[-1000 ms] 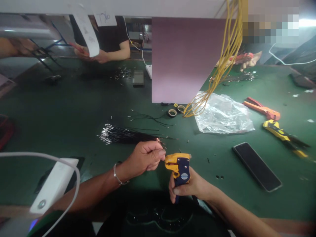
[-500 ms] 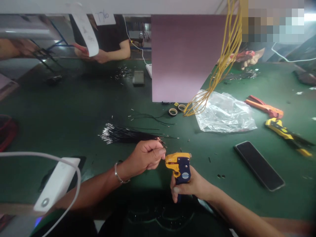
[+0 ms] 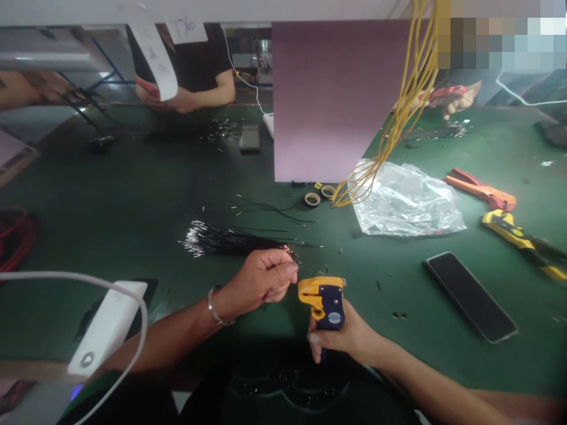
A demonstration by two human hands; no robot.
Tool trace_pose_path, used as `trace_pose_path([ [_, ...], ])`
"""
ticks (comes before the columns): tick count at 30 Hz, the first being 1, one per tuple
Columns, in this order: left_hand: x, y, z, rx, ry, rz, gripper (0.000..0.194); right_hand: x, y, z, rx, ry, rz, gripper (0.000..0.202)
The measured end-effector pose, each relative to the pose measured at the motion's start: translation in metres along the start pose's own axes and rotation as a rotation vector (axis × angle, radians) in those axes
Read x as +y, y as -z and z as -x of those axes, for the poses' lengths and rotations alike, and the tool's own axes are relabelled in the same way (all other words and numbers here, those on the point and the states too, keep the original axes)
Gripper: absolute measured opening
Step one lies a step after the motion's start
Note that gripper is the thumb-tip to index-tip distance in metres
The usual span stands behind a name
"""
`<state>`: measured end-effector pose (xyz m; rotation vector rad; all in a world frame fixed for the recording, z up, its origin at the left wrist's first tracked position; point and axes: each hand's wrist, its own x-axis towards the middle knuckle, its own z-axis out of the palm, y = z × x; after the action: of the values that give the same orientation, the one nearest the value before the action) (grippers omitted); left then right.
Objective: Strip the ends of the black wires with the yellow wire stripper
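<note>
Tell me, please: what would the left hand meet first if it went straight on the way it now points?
Probably the yellow-and-blue tool in the right hand, just past the left hand; depth is unclear from one view.

Lighting's pretty uneven here. Brightest patch is the upper right, where the green table (image 3: 496, 139) goes pale and hazy, so light seems to come in from that side. Left half is way dimmer, and the red coil (image 3: 18, 242) at the left edge is basically murk. Bottom middle sinks to near black below the hands. Plastic bag (image 3: 407, 200) throws crinkly white glare, and the tips of the black wires (image 3: 239, 239) sparkle. Purple board (image 3: 336, 100) glows lighter toward its bottom. Middle's fairly sharp, but the yellow pliers (image 3: 509, 230) smear out toward the right edge. Upper right corner's a chunky pixel block.
</note>
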<state>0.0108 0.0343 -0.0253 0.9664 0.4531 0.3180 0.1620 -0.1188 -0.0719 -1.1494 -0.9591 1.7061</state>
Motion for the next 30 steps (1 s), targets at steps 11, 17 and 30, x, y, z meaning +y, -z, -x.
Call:
trace_pose_path([
  [11, -0.001, 0.001, -0.003, 0.016, 0.054, 0.062, 0.028, 0.002, -0.009, 0.003, 0.092, -0.033, 0.079, 0.023],
  [17, -0.001, 0.000, -0.003, 0.036, 0.076, 0.058, 0.029, 0.014, -0.010, 0.002, 0.218, -0.054, -0.010, 0.020],
  [30, 0.002, 0.007, -0.006, 0.048, 0.021, 0.012, 0.031, 0.014, 0.007, -0.002, 0.220, 0.094, -0.187, 0.020],
])
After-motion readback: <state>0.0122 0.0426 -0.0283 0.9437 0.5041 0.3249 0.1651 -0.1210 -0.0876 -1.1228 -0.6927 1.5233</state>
